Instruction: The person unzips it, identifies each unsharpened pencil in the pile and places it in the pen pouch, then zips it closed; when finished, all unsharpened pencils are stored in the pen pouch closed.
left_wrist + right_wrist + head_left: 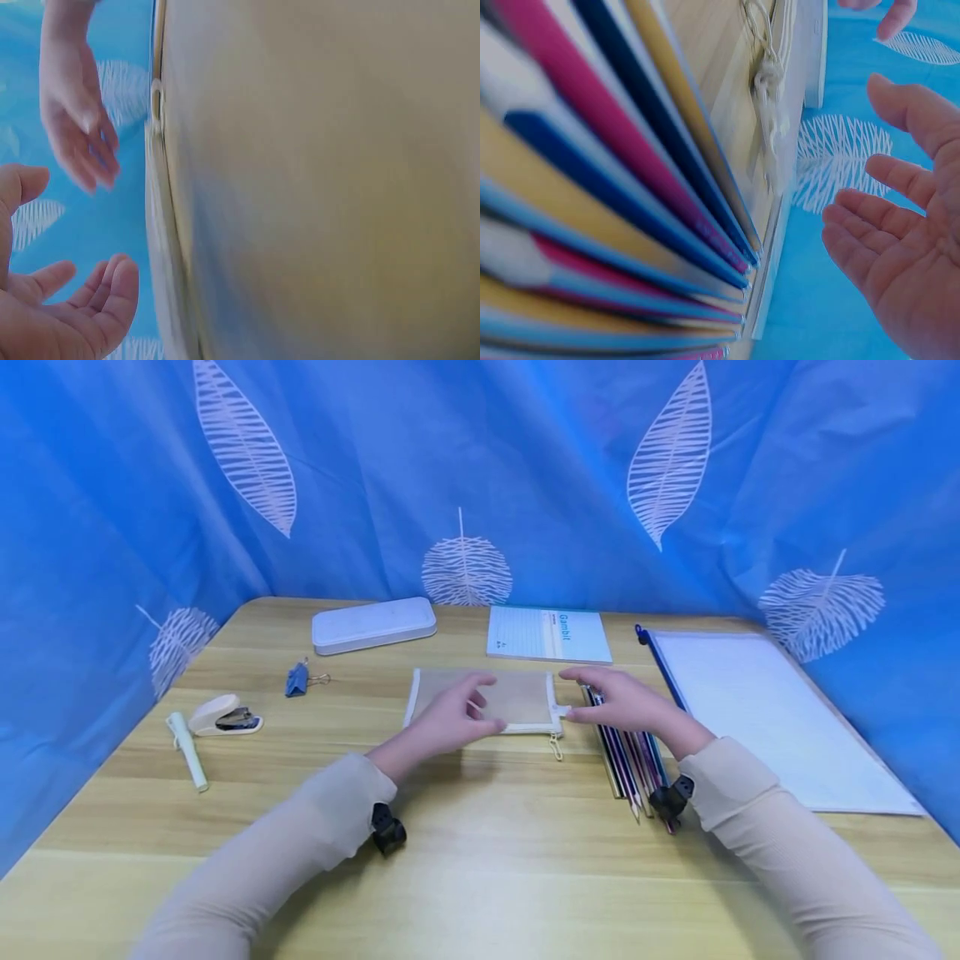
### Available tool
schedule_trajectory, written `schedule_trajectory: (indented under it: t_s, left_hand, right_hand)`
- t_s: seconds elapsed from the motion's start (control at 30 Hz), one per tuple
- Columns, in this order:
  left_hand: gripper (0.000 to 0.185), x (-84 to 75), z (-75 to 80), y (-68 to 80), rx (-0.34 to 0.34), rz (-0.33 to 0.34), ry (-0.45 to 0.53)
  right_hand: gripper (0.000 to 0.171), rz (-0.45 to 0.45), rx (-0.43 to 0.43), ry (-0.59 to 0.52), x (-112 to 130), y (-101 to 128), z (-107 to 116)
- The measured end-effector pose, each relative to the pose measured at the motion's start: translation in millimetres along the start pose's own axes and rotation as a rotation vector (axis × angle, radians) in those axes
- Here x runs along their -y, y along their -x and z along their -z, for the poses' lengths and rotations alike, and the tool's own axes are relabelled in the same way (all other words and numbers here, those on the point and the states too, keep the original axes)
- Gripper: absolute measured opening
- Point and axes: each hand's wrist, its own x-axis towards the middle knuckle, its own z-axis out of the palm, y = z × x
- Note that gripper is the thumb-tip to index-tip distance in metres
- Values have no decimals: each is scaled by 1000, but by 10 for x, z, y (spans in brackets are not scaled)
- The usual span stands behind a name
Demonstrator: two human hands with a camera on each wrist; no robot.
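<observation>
A small translucent zip pouch with white edging lies flat in the middle of the table, a looped cord hanging from its zip. Over its near left part is my left hand, thumb and fingers spread apart with nothing between them. My right hand is over the pouch's right end and the far ends of a bundle of pencils, its fingers also apart and holding nothing. In the right wrist view the pencils fan out close to the camera, beside the relaxed right hand.
At the back are a white pencil case and a notebook. A large white zip folder lies on the right. To the left are a blue binder clip, a stapler and a pale green pen. A blue curtain hangs behind.
</observation>
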Motion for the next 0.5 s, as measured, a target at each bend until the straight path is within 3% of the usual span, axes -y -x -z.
schedule_trajectory:
  t_s: [0.27, 0.5]
  left_hand:
    - [56, -142, -363, -97, 99, 85, 279]
    - [47, -220, -562, -183, 110, 150, 353]
  right_hand:
    - [56, -77, 111, -239, -1, -94, -61]
    - [55, -129, 171, -488, -48, -186, -137]
